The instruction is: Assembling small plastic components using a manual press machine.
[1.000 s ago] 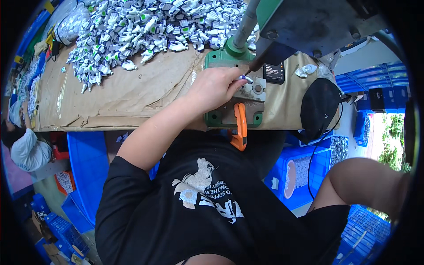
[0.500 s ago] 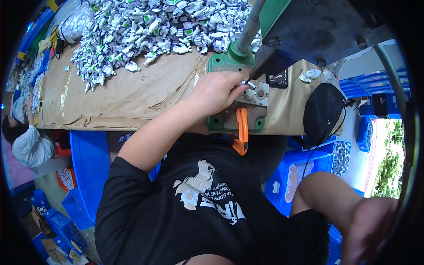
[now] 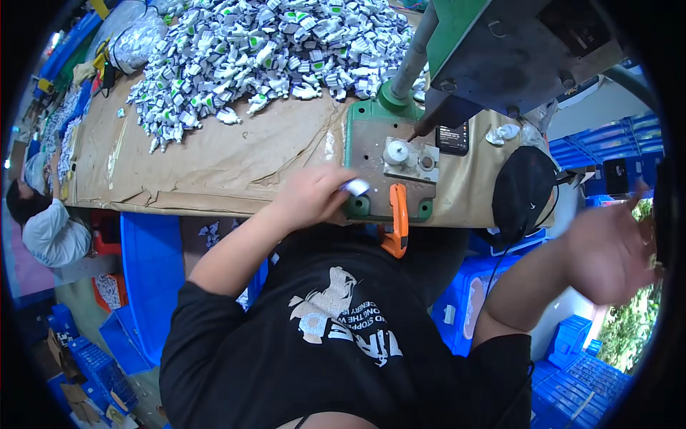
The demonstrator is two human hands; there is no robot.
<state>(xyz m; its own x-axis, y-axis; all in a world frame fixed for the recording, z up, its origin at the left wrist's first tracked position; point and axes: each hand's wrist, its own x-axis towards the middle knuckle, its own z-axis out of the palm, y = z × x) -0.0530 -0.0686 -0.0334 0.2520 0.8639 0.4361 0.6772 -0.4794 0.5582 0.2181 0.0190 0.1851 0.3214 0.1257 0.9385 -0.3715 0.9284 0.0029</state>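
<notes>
My left hand [image 3: 311, 194] is closed in a pinch on a small white and purple plastic piece [image 3: 356, 187], held at the left edge of the press's green base [image 3: 357, 150]. On that base a round white fixture [image 3: 397, 151] with a small pin stands on a metal plate [image 3: 411, 171], below the dark press ram [image 3: 450, 111]. Far right, my right hand [image 3: 607, 254] is raised beside a dark bar [image 3: 661, 236] at the picture's rim. Motion smears its fingers, and whether they touch the bar is unclear.
A big heap of small white, purple and green figures [image 3: 271, 57] covers the back of the paper-covered table [image 3: 214, 157]. An orange-handled tool [image 3: 399, 218] lies over the front edge. A phone [image 3: 452, 138] and a black cap [image 3: 525, 187] sit rightward. Another person [image 3: 53, 232] is far left.
My left hand has drawn back from the fixture, down and left, with the piece in its fingers. The white fixture now shows. My right hand has risen at the right.
</notes>
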